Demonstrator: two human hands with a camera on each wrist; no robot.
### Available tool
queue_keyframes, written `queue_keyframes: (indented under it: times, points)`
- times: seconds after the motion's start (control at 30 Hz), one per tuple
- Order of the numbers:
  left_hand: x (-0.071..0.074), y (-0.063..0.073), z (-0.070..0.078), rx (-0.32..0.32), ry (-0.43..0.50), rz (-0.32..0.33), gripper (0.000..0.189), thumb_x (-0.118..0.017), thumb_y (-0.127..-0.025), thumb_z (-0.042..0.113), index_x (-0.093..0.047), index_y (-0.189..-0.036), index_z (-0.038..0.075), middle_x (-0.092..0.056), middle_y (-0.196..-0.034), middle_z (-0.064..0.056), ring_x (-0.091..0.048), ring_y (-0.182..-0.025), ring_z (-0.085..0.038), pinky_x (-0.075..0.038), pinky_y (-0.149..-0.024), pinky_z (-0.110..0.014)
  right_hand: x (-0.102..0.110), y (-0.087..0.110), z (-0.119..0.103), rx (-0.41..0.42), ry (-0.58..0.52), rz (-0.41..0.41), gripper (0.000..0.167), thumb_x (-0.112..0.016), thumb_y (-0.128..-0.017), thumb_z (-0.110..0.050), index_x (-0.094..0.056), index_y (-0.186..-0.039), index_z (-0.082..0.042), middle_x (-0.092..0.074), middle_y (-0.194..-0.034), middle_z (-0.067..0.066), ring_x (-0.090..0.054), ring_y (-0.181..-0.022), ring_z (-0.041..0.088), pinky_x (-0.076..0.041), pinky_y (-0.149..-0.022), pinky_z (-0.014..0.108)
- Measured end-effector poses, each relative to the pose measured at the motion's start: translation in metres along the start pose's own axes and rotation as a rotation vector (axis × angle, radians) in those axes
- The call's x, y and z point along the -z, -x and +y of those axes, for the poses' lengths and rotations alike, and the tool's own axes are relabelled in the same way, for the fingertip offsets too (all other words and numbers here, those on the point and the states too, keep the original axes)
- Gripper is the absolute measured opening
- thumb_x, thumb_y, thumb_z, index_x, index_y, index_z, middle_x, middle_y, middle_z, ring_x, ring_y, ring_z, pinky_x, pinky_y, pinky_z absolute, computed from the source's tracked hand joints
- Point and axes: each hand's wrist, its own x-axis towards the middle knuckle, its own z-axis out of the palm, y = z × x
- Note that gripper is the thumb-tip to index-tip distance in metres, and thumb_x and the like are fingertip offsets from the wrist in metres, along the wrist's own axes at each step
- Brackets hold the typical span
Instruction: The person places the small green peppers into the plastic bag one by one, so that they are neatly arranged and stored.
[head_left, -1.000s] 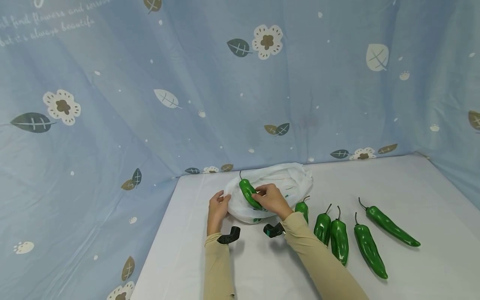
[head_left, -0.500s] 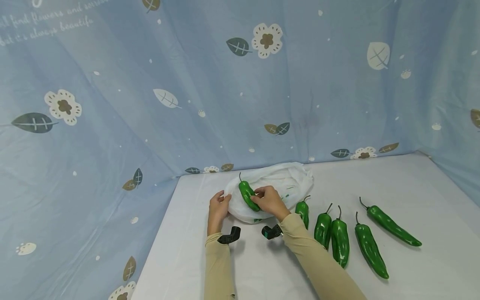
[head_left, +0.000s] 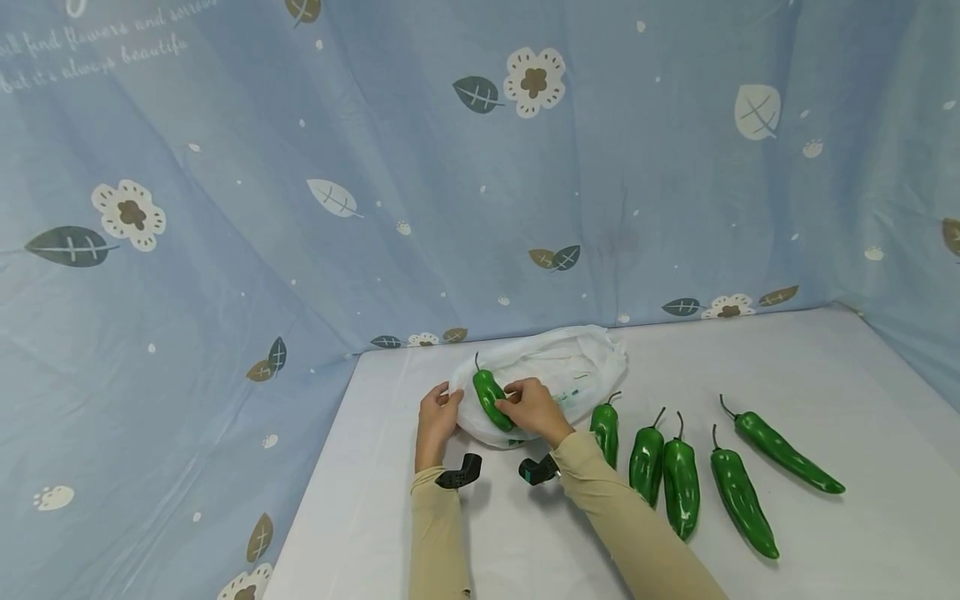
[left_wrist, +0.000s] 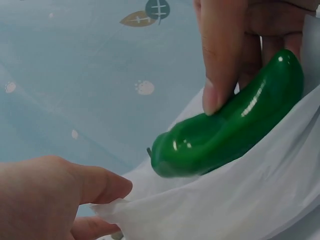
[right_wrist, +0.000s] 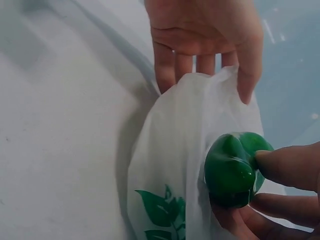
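Note:
My right hand point(head_left: 536, 410) grips a green chili pepper point(head_left: 489, 398) between thumb and fingers, holding it over the mouth of a white plastic bag point(head_left: 540, 358). In the left wrist view the pepper point(left_wrist: 225, 130) lies tilted just inside the bag's raised edge point(left_wrist: 240, 200). My left hand point(head_left: 437, 417) pinches the bag's left rim, thumb on one side and fingers on the other, as the right wrist view shows with the left hand point(right_wrist: 210, 45) at the top. Green leaf print point(right_wrist: 160, 207) marks the bag's outside. What lies deep in the bag is hidden.
Several more green peppers lie on the white table right of the bag, among them one pepper point(head_left: 681, 487) beside my right sleeve and another pepper point(head_left: 787, 450) farthest right. Blue patterned cloth point(head_left: 480, 167) hangs behind the table. Dark wrist cameras point(head_left: 461, 472) sit at both wrists.
My right hand has moved slightly left and toward me with the pepper, which sits a little lower over the bag's near edge. My left hand keeps its hold on the rim.

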Motion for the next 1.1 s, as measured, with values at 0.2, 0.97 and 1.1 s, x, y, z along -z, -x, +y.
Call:
queue_keyframes:
  times: [0.2, 0.97, 1.1]
  points:
    - [-0.001, 0.000, -0.001, -0.007, -0.003, -0.006, 0.055, -0.060, -0.102, 0.031, -0.052, -0.150, 0.006, -0.061, -0.140, -0.024, -0.067, -0.116, -0.036, -0.059, -0.077, -0.033, -0.005, 0.000, 0.003, 0.012, 0.002, -0.009, 0.043, -0.074, -0.095, -0.019, -0.067, -0.128, 0.008, -0.078, -0.101, 0.018, -0.075, -0.089, 0.026, -0.062, -0.078, 0.039]
    - [-0.001, 0.001, -0.002, -0.019, -0.031, 0.003, 0.054, -0.060, -0.102, 0.030, -0.052, -0.149, 0.003, -0.060, -0.140, -0.026, -0.067, -0.109, -0.034, -0.057, -0.068, -0.031, -0.013, -0.001, 0.006, 0.032, 0.038, -0.001, 0.037, -0.076, -0.093, -0.020, -0.073, -0.120, 0.005, -0.077, -0.100, 0.016, -0.074, -0.088, 0.024, -0.061, -0.076, 0.038]
    - [-0.001, 0.001, -0.002, -0.021, -0.028, -0.001, 0.053, -0.060, -0.103, 0.028, -0.052, -0.149, 0.003, -0.061, -0.139, -0.026, -0.068, -0.107, -0.032, -0.057, -0.066, -0.030, -0.014, -0.001, 0.007, 0.036, 0.052, 0.005, 0.036, -0.077, -0.092, -0.020, -0.073, -0.118, 0.005, -0.077, -0.099, 0.016, -0.073, -0.088, 0.023, -0.061, -0.076, 0.038]
